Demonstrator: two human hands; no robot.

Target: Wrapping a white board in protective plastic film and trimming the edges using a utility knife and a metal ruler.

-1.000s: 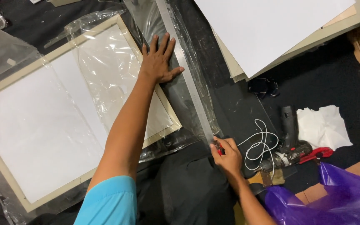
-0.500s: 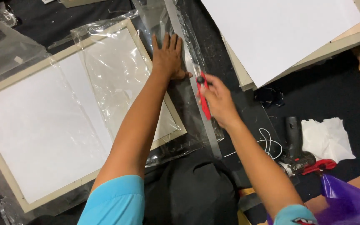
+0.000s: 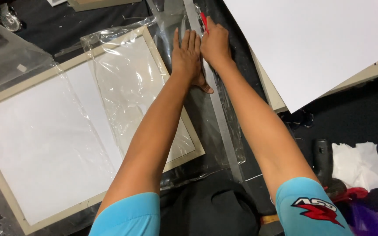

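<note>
Right now, right-hand fingers are curled tight around a red cutter (image 3: 204, 21), only its red tip showing above the knuckles; blade end not visible. Right hand (image 3: 215, 43) sits at the far end of a long metal ruler (image 3: 217, 114), just beside its right edge. Left-hand fingers are flat, extended and close together, gripping nothing, pressing down on clear plastic film (image 3: 130, 89). Left hand (image 3: 188, 54) lies just left of the ruler, thumb splayed back toward the body and touching the ruler's edge. The two hands are touching side by side.

The ruler runs from the far edge of the view down toward the body, slightly tilted, on top of the film. The film is wrinkled and covers the right part of a framed white panel (image 3: 44, 144) with a beige border; the left hand rests at that frame's far right corner. More loose film (image 3: 5, 61) lies at far left over the panel's corner.

Further out: a large white board (image 3: 320, 43) lies to the right of the right forearm, on a black work surface (image 3: 359, 118). Near right lower edge, a black tool (image 3: 323, 161), crumpled white tissue (image 3: 359, 164), and a purple plastic bag (image 3: 368, 220) in the corner. Both sleeves are light blue.
</note>
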